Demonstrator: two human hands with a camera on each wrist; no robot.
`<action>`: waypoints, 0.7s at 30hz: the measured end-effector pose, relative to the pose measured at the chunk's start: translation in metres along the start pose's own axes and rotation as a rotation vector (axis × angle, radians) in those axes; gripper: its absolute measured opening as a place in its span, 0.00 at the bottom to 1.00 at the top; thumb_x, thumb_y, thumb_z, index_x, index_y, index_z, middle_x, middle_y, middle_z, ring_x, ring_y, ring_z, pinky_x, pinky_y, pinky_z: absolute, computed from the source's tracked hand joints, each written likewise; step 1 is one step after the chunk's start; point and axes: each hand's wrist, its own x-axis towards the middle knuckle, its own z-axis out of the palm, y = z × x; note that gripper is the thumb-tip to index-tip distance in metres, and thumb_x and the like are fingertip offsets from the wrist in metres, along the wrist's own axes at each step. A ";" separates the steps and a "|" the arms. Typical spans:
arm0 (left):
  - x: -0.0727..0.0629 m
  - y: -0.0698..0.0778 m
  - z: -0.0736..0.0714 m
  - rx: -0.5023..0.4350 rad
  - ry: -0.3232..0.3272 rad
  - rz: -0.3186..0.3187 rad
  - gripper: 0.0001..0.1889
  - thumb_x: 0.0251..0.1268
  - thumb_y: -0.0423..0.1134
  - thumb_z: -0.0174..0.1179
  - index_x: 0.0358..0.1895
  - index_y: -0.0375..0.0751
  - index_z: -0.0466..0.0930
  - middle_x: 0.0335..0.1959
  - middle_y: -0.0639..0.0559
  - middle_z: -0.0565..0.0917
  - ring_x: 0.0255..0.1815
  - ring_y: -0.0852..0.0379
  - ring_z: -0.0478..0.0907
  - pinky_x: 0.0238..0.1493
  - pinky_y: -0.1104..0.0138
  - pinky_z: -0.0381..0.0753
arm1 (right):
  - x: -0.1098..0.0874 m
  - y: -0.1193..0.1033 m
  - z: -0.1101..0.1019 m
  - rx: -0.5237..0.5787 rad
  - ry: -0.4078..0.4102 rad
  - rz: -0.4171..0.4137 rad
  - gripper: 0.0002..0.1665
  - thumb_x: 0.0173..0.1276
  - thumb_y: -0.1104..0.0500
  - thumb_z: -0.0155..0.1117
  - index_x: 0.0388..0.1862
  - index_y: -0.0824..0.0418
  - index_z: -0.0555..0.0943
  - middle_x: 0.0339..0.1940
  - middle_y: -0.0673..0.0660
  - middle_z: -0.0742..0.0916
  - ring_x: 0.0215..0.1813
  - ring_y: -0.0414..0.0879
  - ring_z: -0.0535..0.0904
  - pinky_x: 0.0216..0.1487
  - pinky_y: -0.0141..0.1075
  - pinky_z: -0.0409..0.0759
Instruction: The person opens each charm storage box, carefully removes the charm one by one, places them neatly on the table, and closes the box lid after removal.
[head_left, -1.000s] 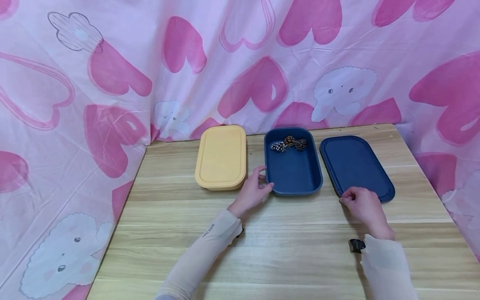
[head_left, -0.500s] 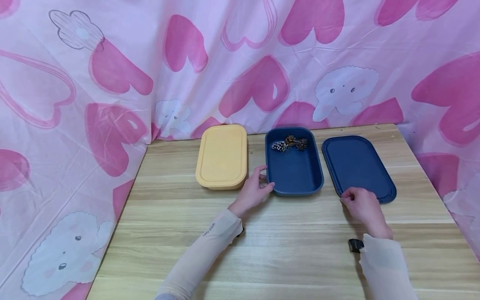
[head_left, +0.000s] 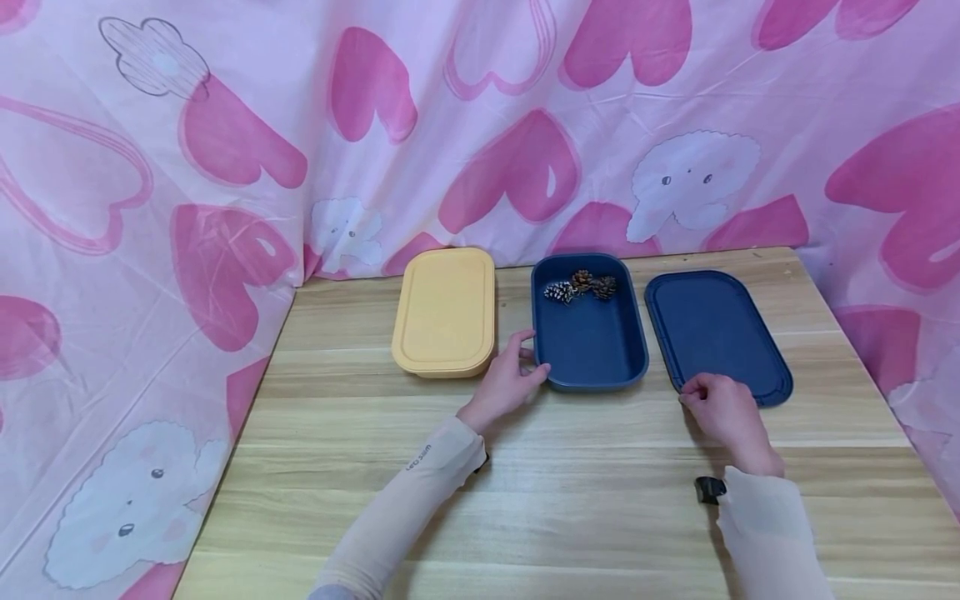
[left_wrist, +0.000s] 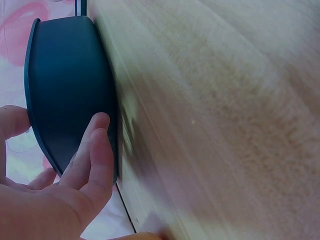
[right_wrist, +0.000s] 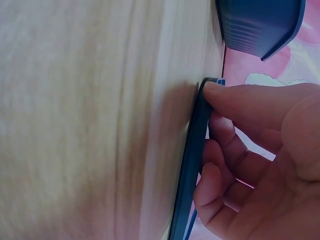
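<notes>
A dark blue rectangular food box stands uncovered on the table, with three pine cones at its far end. My left hand touches the box at its near left corner; in the left wrist view its fingers lie fairly straight against the outer wall, and one digit reaches the rim. Flat on the table to the right lies the matching blue lid. My right hand pinches the lid's near left corner. In the right wrist view the thumb is at the lid's edge, the other fingers curled.
A yellow food box with its lid on stands left of the blue box. The wooden table ends at a pink heart-patterned curtain behind and at both sides.
Both hands hold nearly the same places on the box and lid. The head view has shifted very slightly; otherwise nothing has visibly moved.
</notes>
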 end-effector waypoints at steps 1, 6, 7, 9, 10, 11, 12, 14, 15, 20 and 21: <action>0.000 0.000 0.000 -0.001 0.000 -0.001 0.33 0.68 0.46 0.58 0.72 0.47 0.57 0.52 0.44 0.80 0.37 0.58 0.78 0.39 0.68 0.79 | 0.000 0.000 0.000 -0.001 0.000 0.000 0.08 0.66 0.64 0.59 0.34 0.67 0.84 0.29 0.60 0.84 0.32 0.52 0.73 0.31 0.35 0.68; -0.001 0.001 0.000 -0.008 -0.002 -0.013 0.32 0.68 0.47 0.58 0.72 0.48 0.57 0.52 0.44 0.80 0.37 0.58 0.78 0.38 0.69 0.79 | 0.000 0.000 0.000 0.002 -0.014 0.012 0.08 0.66 0.64 0.59 0.35 0.67 0.84 0.29 0.60 0.84 0.32 0.52 0.73 0.31 0.35 0.67; -0.001 0.002 0.000 -0.006 -0.003 -0.016 0.32 0.68 0.47 0.58 0.72 0.48 0.57 0.52 0.44 0.80 0.37 0.58 0.78 0.38 0.69 0.79 | 0.000 0.000 0.000 0.003 -0.017 0.016 0.08 0.66 0.64 0.59 0.35 0.67 0.84 0.29 0.60 0.84 0.32 0.52 0.73 0.31 0.35 0.67; -0.002 0.002 -0.001 -0.005 -0.002 -0.016 0.32 0.68 0.47 0.58 0.72 0.48 0.57 0.52 0.44 0.80 0.36 0.58 0.78 0.38 0.69 0.79 | 0.000 0.000 0.000 0.003 -0.024 0.024 0.08 0.67 0.63 0.59 0.36 0.67 0.84 0.30 0.60 0.84 0.32 0.52 0.73 0.31 0.35 0.68; -0.002 0.002 -0.001 -0.003 -0.001 -0.016 0.32 0.68 0.47 0.58 0.72 0.49 0.57 0.52 0.44 0.80 0.36 0.58 0.78 0.38 0.69 0.79 | 0.000 0.000 0.000 0.002 -0.025 0.025 0.08 0.67 0.63 0.59 0.36 0.67 0.84 0.30 0.60 0.84 0.32 0.52 0.73 0.31 0.35 0.68; -0.002 0.003 -0.001 0.001 0.000 -0.014 0.32 0.68 0.47 0.58 0.72 0.49 0.57 0.52 0.44 0.80 0.36 0.58 0.78 0.38 0.69 0.79 | 0.000 0.000 0.000 0.001 -0.027 0.027 0.08 0.67 0.63 0.59 0.36 0.67 0.84 0.30 0.60 0.84 0.32 0.52 0.73 0.31 0.35 0.67; -0.002 0.003 -0.001 0.003 0.000 -0.012 0.32 0.68 0.47 0.58 0.72 0.49 0.57 0.52 0.44 0.80 0.36 0.58 0.78 0.38 0.69 0.79 | 0.000 0.000 0.000 -0.001 -0.026 0.026 0.08 0.67 0.63 0.59 0.36 0.67 0.84 0.30 0.60 0.84 0.32 0.52 0.73 0.31 0.35 0.67; -0.003 0.003 -0.001 0.006 -0.001 -0.008 0.32 0.68 0.47 0.58 0.72 0.48 0.57 0.52 0.44 0.80 0.37 0.58 0.78 0.39 0.68 0.79 | 0.000 0.000 0.000 -0.003 -0.024 0.023 0.08 0.67 0.63 0.59 0.36 0.67 0.84 0.30 0.60 0.84 0.32 0.52 0.73 0.30 0.35 0.67; -0.003 0.003 0.000 0.008 -0.001 -0.007 0.32 0.68 0.47 0.57 0.72 0.49 0.57 0.53 0.44 0.80 0.37 0.58 0.78 0.40 0.68 0.79 | 0.000 0.001 0.000 -0.004 -0.022 0.022 0.09 0.67 0.63 0.59 0.36 0.67 0.84 0.30 0.60 0.84 0.32 0.51 0.73 0.30 0.35 0.67; -0.003 0.003 -0.001 0.024 0.002 -0.002 0.32 0.69 0.48 0.57 0.72 0.47 0.57 0.53 0.43 0.81 0.38 0.57 0.78 0.42 0.67 0.79 | 0.000 0.001 0.001 0.003 -0.017 0.017 0.09 0.67 0.62 0.59 0.37 0.66 0.84 0.30 0.60 0.84 0.32 0.51 0.73 0.30 0.35 0.67; -0.004 0.003 -0.001 0.030 0.003 -0.001 0.32 0.69 0.48 0.57 0.72 0.47 0.57 0.53 0.43 0.81 0.38 0.57 0.78 0.43 0.66 0.79 | 0.000 0.001 0.001 0.006 -0.014 0.015 0.09 0.67 0.62 0.59 0.37 0.66 0.84 0.30 0.60 0.84 0.32 0.51 0.74 0.31 0.35 0.68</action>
